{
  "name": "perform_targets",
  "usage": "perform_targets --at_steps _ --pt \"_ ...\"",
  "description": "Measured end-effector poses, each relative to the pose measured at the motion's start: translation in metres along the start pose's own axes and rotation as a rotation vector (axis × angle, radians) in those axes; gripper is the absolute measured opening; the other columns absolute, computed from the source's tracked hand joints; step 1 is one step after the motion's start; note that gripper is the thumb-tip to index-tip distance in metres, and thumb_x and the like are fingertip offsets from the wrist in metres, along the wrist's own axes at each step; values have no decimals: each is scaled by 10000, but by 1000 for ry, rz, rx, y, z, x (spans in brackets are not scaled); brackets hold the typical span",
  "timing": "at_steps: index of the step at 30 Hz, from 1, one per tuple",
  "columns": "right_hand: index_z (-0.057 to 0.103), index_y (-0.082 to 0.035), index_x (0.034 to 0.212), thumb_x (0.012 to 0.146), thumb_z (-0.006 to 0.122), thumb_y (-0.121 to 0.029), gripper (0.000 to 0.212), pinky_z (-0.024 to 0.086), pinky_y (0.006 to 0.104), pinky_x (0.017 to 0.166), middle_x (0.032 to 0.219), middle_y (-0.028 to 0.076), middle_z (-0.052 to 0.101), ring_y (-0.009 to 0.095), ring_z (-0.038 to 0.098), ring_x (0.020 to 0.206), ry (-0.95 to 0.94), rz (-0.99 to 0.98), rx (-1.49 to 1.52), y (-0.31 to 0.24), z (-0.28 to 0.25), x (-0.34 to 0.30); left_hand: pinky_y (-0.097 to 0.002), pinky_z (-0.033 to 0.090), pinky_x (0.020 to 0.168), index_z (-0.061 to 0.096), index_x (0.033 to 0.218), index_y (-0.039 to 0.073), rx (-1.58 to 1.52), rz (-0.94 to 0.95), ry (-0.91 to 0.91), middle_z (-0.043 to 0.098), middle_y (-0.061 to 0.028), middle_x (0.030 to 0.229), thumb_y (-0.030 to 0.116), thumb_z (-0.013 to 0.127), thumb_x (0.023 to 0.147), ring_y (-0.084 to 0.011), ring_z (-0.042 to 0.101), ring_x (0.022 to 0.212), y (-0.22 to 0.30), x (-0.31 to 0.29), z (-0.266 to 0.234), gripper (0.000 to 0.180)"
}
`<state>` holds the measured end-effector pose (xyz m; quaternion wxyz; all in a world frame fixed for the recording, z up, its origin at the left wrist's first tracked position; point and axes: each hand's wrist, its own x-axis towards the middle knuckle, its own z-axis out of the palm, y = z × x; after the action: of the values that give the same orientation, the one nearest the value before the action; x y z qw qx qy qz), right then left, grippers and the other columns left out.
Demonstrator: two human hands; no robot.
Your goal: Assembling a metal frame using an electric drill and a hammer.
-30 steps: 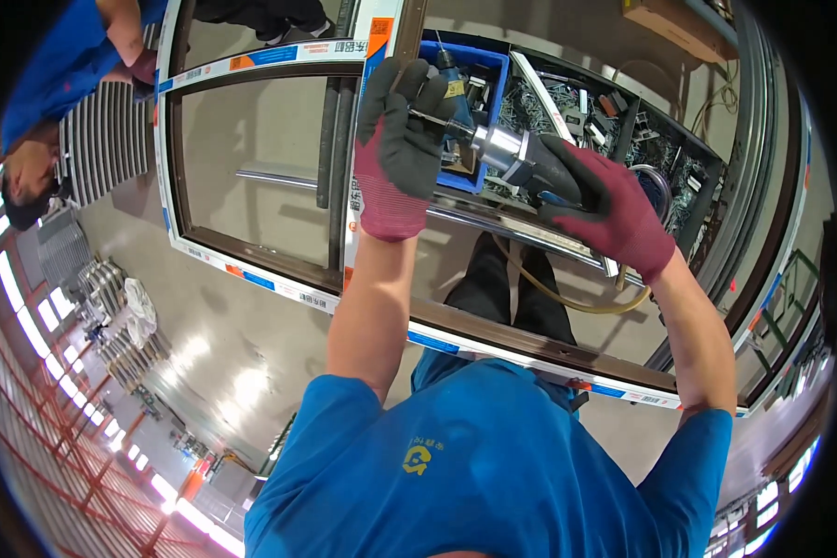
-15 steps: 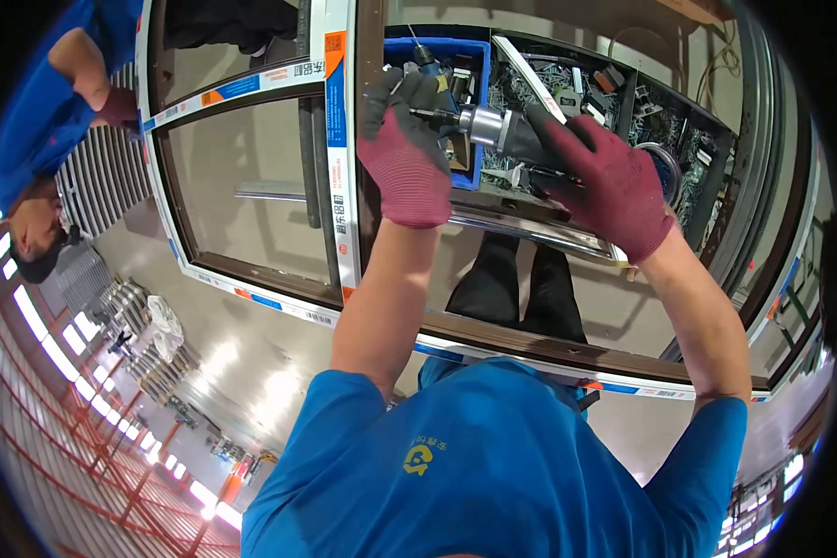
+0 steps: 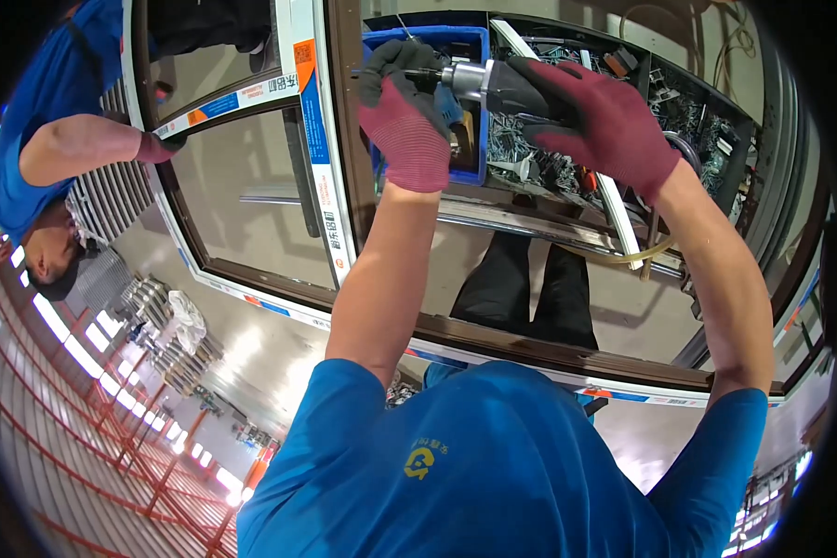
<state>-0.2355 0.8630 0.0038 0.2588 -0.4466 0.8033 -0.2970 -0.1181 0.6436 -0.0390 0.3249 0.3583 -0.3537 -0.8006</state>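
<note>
My right hand [image 3: 614,126], in a maroon and black glove, is wrapped round a dark power drill with a silver front [image 3: 467,80]. The drill lies nearly level and points left. My left hand [image 3: 409,126], gloved alike, is closed about the thin bit [image 3: 424,73] ahead of the drill's nose. Whether its fingers also pinch a screw is hidden. The bit's tip reaches the brown upright [image 3: 346,121] of a large window frame, just left of my left hand. Below both hands sits a blue bin [image 3: 482,139].
A black tray [image 3: 730,126] of loose screws and metal parts lies under the drill. White strips [image 3: 621,219] lean over it. At left, a co-worker's gloved hand [image 3: 160,147] rests on the taped frame's far side. The frame's lower rail [image 3: 567,358] crosses before my body.
The drill and my right hand have shifted left and up, bringing the bit against the brown upright. The co-worker's arm has stretched out towards the frame. The whole view has shifted a little.
</note>
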Motion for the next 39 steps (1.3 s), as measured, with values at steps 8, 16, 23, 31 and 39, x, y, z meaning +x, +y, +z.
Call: perform_targets --at_steps 8,16,23,31,39 --pt "526 -207 1528 817 862 -327 795 518 461 1039 1398 170 625 399 644 1209 -42 15 -63 7 10 22 -415 595 981 635 1210 -33 96 44 -70 702 -196 1185 -8 508 1015 -313 723 1065 4 14 -16 234" --pt "528 -200 1520 806 871 -320 801 525 459 1047 1410 158 624 394 644 1221 -44 -6 -31 11 7 27 -351 557 872 643 1129 -19 115 57 -48 708 -163 1048 29 544 1003 -253 706 960 7 12 -6 168" --pt "540 -196 1504 812 864 -315 773 524 456 1066 1424 151 622 394 633 1249 -54 -43 -114 14 0 34 -341 555 885 653 1135 -1 186 28 -10 720 -135 1042 62 552 1018 -239 705 960 10 10 -10 167" --pt "529 -207 1517 811 860 -300 786 547 462 1017 1367 153 638 383 649 1214 6 -144 -151 17 10 48 -316 575 870 617 1282 19 180 -6 -164 715 -121 1155 98 570 1032 -210 712 984 25 15 -30 266" --pt "525 -220 1524 803 867 -292 800 583 449 923 1311 156 650 373 696 1086 -30 -107 -201 21 10 59 -295 571 757 721 1222 30 1219 753 -39 765 -77 1005 175 646 1023 -166 708 844 139 14 -29 258"
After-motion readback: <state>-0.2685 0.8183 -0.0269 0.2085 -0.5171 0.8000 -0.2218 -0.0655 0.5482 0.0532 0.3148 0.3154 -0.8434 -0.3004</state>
